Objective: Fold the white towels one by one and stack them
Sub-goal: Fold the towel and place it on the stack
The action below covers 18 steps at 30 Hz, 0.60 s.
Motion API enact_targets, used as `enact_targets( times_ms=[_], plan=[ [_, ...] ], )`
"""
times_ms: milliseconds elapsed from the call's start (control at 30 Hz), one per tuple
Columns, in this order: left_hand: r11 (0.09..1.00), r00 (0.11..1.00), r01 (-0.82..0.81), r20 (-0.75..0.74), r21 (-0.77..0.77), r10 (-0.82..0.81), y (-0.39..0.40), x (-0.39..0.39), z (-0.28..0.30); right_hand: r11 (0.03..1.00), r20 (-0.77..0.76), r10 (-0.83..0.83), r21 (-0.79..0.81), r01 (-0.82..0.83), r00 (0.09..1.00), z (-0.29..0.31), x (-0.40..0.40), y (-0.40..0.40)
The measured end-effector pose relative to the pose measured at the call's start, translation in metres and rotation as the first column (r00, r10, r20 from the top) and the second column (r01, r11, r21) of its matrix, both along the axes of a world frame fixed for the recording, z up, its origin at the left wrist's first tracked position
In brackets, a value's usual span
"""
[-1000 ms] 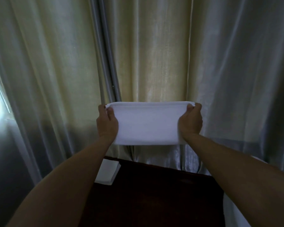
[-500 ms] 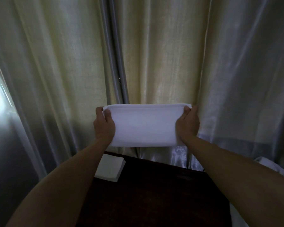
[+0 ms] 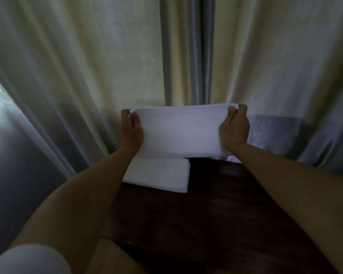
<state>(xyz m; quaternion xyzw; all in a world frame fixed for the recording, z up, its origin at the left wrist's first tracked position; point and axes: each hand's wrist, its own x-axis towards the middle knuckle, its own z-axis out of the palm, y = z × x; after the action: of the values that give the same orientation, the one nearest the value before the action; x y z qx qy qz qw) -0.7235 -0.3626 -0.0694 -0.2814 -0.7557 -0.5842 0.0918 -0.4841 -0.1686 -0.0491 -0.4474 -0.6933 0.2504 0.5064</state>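
Since a second ago the view has tipped down, showing more of the folded towel (image 3: 158,175) on the dark table (image 3: 216,214), at about seven o'clock from the held towel (image 3: 178,131). Left hand (image 3: 131,131) and right hand (image 3: 235,127) each pinch an upper corner, holding it taut before the curtain (image 3: 87,66). It looks folded already; next it should go down squarely onto the lower towel.
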Motion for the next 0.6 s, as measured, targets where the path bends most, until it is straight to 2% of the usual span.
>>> enact_targets(
  times_ms=[200, 367, 467, 600],
  plan=[
    [0.945, 0.990, 0.052, 0.141, -0.324, -0.006, -0.032, -0.074, -0.084, 0.975, 0.137, 0.009, -0.221, 0.021, 0.990, -0.095, -0.065, -0.036],
    [0.811, 0.948, 0.149, 0.316, -0.566, 0.046, -0.040, -0.102, -0.141, 0.888, 0.348, 0.063, -0.448, 0.107, 0.935, -0.151, -0.087, -0.048],
    [0.758, 0.928, 0.229, 0.372, -0.610, 0.020, -0.038, -0.116, -0.169, 0.817, 0.442, 0.096, -0.547, 0.183, 0.892, -0.174, -0.097, -0.048],
    [0.756, 0.925, 0.257, 0.380, -0.602, -0.012, -0.029, -0.133, -0.192, 0.783, 0.490, 0.103, -0.576, 0.234, 0.865, -0.197, -0.108, -0.042]
  ],
)
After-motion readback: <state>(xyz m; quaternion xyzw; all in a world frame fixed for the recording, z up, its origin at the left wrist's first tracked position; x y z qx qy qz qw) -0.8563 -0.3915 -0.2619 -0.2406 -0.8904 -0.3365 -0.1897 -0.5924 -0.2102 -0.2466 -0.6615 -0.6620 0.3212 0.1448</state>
